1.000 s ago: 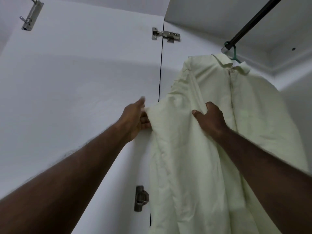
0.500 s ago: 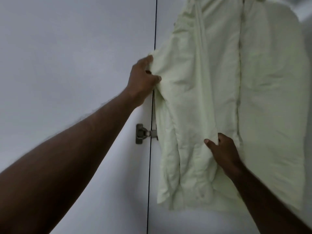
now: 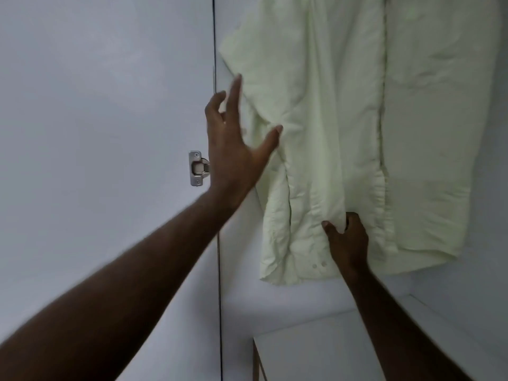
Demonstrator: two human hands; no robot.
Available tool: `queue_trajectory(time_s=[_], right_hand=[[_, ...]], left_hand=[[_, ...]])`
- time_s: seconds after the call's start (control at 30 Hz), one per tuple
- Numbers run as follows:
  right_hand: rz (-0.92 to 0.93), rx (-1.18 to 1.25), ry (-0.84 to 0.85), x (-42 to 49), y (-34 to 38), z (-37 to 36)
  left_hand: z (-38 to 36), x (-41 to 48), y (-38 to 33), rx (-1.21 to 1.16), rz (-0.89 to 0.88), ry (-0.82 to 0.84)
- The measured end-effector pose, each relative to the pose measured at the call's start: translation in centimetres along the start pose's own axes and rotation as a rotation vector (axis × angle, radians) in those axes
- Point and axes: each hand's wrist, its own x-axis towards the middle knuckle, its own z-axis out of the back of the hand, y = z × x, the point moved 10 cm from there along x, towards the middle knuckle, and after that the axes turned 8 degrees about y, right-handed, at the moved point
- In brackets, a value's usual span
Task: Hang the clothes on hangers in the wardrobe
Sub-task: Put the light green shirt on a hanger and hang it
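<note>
Left forearm [image 3: 115,284] comes in from bottom left, right forearm [image 3: 398,320] from bottom right, both bare and reaching up and forward. White shelf [image 3: 316,350] sits low at right, under the right forearm, with a wood-coloured edge on its left side. Left hand [image 3: 233,149] is up beside the shirt's left edge with fingers straight and spread, motion-blurred; the thumb tip lies against the fabric, the other fingers grip nothing. Whether the palm touches the cloth, cannot tell. Right hand [image 3: 347,240] is lower, at the shirt front near the hem, thumb and curled fingers pinching a fold of the fabric. Pale green shirt [image 3: 330,105] hangs inside the wardrobe at upper right, front toward the camera, wrinkled, placket running vertically down the middle. Its top runs out of frame, so what it hangs from is not visible. Two small buttons [image 3: 319,264] show near the hem, just left of the right wrist. White door [image 3: 96,133] fills the left half, a dark gap down its right edge. Metal hinge [image 3: 197,168] sits on the door just left of the left hand, partly covered by it. White back panel [image 3: 288,303] lies behind the shirt.
</note>
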Motion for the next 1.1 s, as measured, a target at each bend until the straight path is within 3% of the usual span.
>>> queue_trajectory(time_s=[0.13, 0.23, 0.4, 0.57, 0.73, 0.83, 0.97, 1.1], right_hand=[[0.204, -0.155, -0.223, -2.1, 1.1, 1.2], [0.391, -0.184, -0.242, -2.7, 4.1, 0.1], [0.542, -0.115, -0.197, -0.2, 9.8, -3.0], [0.642, -0.105, -0.336, 4.6, 19.6, -3.4], [0.728, -0.13, -0.337, 8.8, 28.8, -4.6], [0.683, -0.171, -0.296, 11.7, 31.5, -4.6], [0.583, -0.366, -0.249, 14.1, 31.1, -4.7], [0.503, -0.341, -0.373, 9.9, 23.5, -5.3]], left_hand=[[-4.5, -2.1, -5.0, 0.509, -0.402, 0.113], [-6.1, 0.7, -4.3, 0.731, -0.419, 0.244], [-6.7, 5.9, -2.6, 0.98, -0.392, 0.408], [-7.7, 6.6, 1.1, 1.082, -0.413, 0.615], [-6.7, 8.0, -1.3, 1.004, -0.476, 0.544], [-6.1, 10.9, -3.0, 0.966, -0.45, 0.48], [-5.3, 13.8, -3.3, 0.885, -0.406, 0.41], [-5.7, 14.2, -1.7, 0.929, -0.392, 0.452]])
